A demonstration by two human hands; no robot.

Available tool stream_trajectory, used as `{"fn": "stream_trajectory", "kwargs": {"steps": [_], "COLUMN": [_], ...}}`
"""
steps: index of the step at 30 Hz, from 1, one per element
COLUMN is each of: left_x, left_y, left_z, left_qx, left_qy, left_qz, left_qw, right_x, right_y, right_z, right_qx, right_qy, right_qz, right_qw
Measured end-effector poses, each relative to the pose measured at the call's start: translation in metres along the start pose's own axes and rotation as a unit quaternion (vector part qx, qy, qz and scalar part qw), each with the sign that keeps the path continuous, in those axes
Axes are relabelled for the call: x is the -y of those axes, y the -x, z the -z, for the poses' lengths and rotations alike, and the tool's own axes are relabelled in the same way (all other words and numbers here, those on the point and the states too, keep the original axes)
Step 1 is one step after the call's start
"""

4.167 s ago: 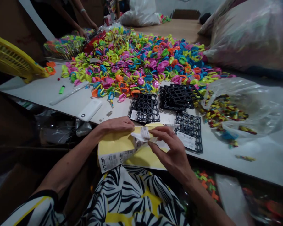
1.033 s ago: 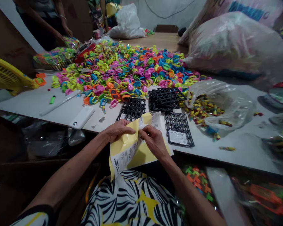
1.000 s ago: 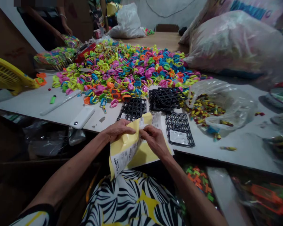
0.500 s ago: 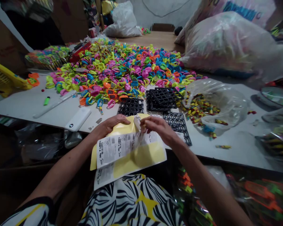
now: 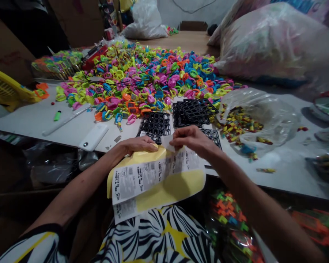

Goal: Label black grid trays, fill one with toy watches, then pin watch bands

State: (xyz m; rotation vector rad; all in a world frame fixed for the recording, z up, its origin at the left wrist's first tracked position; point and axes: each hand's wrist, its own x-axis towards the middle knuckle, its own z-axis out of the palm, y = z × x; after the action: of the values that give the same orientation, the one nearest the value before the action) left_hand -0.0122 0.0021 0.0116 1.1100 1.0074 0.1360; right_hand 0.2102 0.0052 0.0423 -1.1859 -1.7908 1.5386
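A yellow backing sheet [image 5: 167, 188] with rows of white printed labels lies over my lap and the table's front edge. My left hand [image 5: 135, 145] rests flat on its top left corner, fingers together, pressing it down. My right hand [image 5: 193, 140] is closed in a pinch on a small white label [image 5: 167, 142] lifted at the sheet's top edge. Just beyond my hands lie black plastic grid trays [image 5: 155, 126], one stack [image 5: 193, 111] further right.
A big heap of bright plastic rings [image 5: 153, 76] covers the white table [image 5: 30, 122]. A clear bag of small coloured pieces [image 5: 252, 118] sits right. A white phone [image 5: 93, 136], a green lighter [image 5: 57, 115] and a yellow basket [image 5: 5, 87] are left. Large filled bags [image 5: 276, 44] stand at the back right.
The sheet has been unfolded and laid flatter toward me. My right hand moved up and right, pinching a label at the sheet's top edge. The person at the back left is out of sight.
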Motion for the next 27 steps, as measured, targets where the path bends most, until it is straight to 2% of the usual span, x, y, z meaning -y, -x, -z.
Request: {"fn": "stream_trajectory", "kwargs": {"steps": [2,5,7,8,9,11,12,13,14,15,17,19,22,25,27], "left_x": [-0.01,-0.023,-0.029,-0.031,-0.032,-0.031,-0.029,-0.026,-0.021,-0.017,-0.007,0.001,0.01,0.017,0.022], "left_y": [0.004,0.006,0.005,0.004,0.003,0.002,0.001,-0.001,-0.002,-0.004,-0.008,-0.012,-0.015,-0.014,-0.013], "left_z": [0.003,0.008,0.01,0.009,0.007,-0.002,-0.007,-0.012,-0.017,-0.02,-0.024,-0.023,-0.027,-0.05,-0.071], "left_qx": [0.015,0.037,0.048,0.032,-0.005,-0.123,-0.18,-0.222,-0.24,-0.235,-0.182,-0.115,-0.011,0.144,0.232], "left_qy": [-0.062,-0.161,-0.28,-0.357,-0.434,-0.551,-0.578,-0.583,-0.573,-0.553,-0.49,-0.406,-0.288,-0.2,-0.13], "left_qz": [-0.002,-0.01,-0.039,-0.061,-0.084,-0.129,-0.145,-0.161,-0.177,-0.196,-0.232,-0.254,-0.239,-0.202,-0.184], "left_qw": [0.998,0.986,0.958,0.932,0.897,0.815,0.783,0.765,0.764,0.775,0.82,0.87,0.927,0.948,0.946], "right_x": [0.01,0.014,0.012,0.009,0.007,0.001,-0.002,-0.005,-0.007,-0.009,-0.008,-0.003,0.012,0.019,0.012], "right_y": [-0.006,-0.011,-0.012,-0.012,-0.013,-0.014,-0.015,-0.016,-0.016,-0.017,-0.017,-0.016,-0.015,-0.016,-0.02], "right_z": [0.012,0.021,0.025,0.026,0.028,0.032,0.033,0.035,0.038,0.04,0.048,0.06,0.08,0.083,0.066], "right_qx": [0.032,0.048,0.041,0.038,0.037,0.039,0.041,0.044,0.049,0.056,0.079,0.092,0.064,0.024,-0.002], "right_qy": [-0.024,-0.014,0.003,0.004,-0.003,-0.031,-0.045,-0.053,-0.056,-0.056,-0.052,-0.048,-0.031,-0.006,0.006], "right_qz": [-0.037,-0.038,-0.02,-0.012,-0.007,-0.009,-0.014,-0.021,-0.027,-0.034,-0.046,-0.049,-0.032,-0.001,0.036], "right_qw": [0.999,0.998,0.999,0.999,0.999,0.999,0.998,0.997,0.997,0.996,0.994,0.993,0.997,1.0,0.999]}}
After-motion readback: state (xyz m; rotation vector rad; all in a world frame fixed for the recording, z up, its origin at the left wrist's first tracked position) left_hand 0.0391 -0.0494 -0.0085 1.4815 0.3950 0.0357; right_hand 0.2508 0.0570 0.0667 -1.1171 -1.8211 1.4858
